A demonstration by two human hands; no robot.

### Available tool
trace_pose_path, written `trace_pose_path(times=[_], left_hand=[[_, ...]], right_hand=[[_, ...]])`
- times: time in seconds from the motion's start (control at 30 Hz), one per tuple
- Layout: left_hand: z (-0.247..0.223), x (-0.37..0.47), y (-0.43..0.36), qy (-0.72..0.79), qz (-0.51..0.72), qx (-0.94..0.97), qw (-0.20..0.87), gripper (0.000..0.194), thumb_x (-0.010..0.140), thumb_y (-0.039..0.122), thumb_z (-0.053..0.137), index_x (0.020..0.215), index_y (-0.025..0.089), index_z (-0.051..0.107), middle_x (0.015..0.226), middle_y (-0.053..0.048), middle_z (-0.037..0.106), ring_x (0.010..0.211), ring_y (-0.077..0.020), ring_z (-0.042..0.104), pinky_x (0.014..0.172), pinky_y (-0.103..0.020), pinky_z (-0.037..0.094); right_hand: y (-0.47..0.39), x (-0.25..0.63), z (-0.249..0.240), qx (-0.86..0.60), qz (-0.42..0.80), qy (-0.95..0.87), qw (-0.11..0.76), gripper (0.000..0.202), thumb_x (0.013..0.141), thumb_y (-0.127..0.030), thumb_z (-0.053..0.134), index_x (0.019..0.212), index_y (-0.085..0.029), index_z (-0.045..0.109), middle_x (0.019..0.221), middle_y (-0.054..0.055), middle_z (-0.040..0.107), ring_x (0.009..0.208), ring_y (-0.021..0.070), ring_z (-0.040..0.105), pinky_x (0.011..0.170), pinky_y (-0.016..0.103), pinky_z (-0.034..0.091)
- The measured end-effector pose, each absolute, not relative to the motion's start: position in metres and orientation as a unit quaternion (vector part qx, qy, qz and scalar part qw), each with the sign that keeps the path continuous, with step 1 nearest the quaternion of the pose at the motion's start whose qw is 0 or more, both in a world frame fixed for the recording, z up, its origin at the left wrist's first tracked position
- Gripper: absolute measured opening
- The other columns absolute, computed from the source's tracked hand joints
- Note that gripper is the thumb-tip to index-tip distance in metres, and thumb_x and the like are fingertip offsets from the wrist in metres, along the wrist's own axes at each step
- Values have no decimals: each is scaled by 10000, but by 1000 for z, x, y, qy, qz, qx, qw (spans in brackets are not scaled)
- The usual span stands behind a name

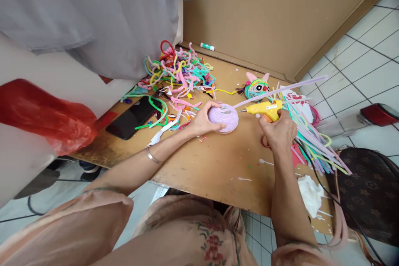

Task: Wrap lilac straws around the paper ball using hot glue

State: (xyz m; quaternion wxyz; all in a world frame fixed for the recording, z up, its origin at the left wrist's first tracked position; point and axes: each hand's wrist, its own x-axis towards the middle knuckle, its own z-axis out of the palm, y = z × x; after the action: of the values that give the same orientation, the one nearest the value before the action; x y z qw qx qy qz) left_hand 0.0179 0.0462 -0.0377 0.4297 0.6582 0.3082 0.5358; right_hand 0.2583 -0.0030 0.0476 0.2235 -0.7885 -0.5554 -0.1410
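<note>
My left hand (208, 119) is closed around a ball wound with lilac pipe cleaner (225, 121), held just over the table. From the top of the ball, a loose length of lilac pipe cleaner (274, 91) sticks out to the upper right. In my right hand (279, 131) is a yellow glue gun (265, 109), its fingers wrapped around the handle. The gun's metal nozzle points left at the ball, with a small gap between them. Behind the gun sits a colourful round figure (257, 87) with pink ears and big eyes.
A tangled heap of pipe cleaners (181, 70) lies at the back left, near a black phone (129, 118). Straight pipe cleaners (314, 145), crumpled tissue (311, 193) and a brown bag (364, 191) are at the right. A glue stick (207, 46) rests by the back panel.
</note>
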Motion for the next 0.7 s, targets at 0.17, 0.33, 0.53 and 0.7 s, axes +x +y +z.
trace_pose_path(times=[0.17, 0.33, 0.53, 0.7], left_hand=[[-40, 16, 49, 292, 521, 661, 454, 718, 543, 452, 925, 1103, 201, 553, 1378, -164, 596, 1291, -301, 595, 1112, -473, 429], [-38, 15, 48, 292, 513, 665, 458, 721, 535, 454, 924, 1103, 200, 560, 1376, -169, 600, 1287, -311, 599, 1105, -490, 445], [-34, 15, 46, 288, 512, 665, 461, 702, 549, 417, 925, 1109, 197, 563, 1380, -171, 603, 1315, -320, 589, 1137, -519, 429], [-33, 16, 45, 287, 510, 662, 469, 690, 555, 374, 925, 1116, 201, 564, 1393, -169, 597, 1336, -323, 574, 1159, -521, 403]], right_hand=[[-9, 257, 45, -689, -211, -623, 305, 252, 803, -453, 615, 905, -224, 591, 921, 124, 665, 887, 306, 616, 712, 370, 433], [-13, 249, 43, -657, -200, -654, 318, 201, 849, -426, 585, 894, -232, 555, 932, 116, 643, 905, 296, 602, 741, 377, 432], [-19, 237, 41, -641, -167, -680, 312, 190, 893, -398, 549, 940, -214, 553, 972, 143, 635, 958, 310, 594, 787, 392, 438], [-20, 233, 42, -635, -175, -687, 307, 178, 909, -391, 533, 945, -217, 549, 941, 129, 631, 912, 297, 591, 759, 381, 431]])
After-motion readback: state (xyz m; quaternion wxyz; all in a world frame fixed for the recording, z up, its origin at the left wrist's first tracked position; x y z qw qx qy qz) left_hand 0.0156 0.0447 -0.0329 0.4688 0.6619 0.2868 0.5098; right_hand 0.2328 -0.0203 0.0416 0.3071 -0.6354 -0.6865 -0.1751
